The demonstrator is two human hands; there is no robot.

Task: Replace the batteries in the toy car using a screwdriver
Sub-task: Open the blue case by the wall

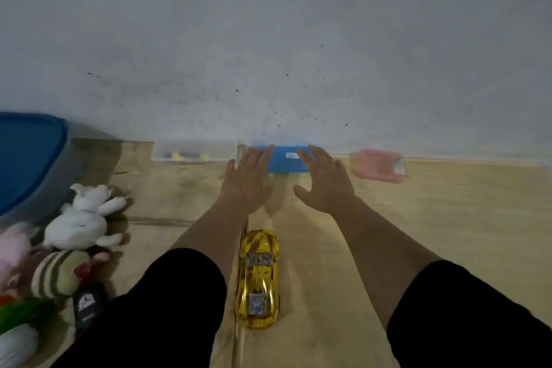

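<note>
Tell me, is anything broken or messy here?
Nothing looks broken or spilled. The gold car sits upright on the floor. Soft toys lie heaped at the left. Both hands reach toward the blue box.

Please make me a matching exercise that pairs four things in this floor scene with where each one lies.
Things:
1. shiny gold toy car
2. flat blue box
3. pink box
4. white plush rabbit

Places:
A. by the wall, right of both hands
B. between the forearms
C. far left, among soft toys
D. by the wall, at the fingertips

Pairs: 1-B, 2-D, 3-A, 4-C
</note>
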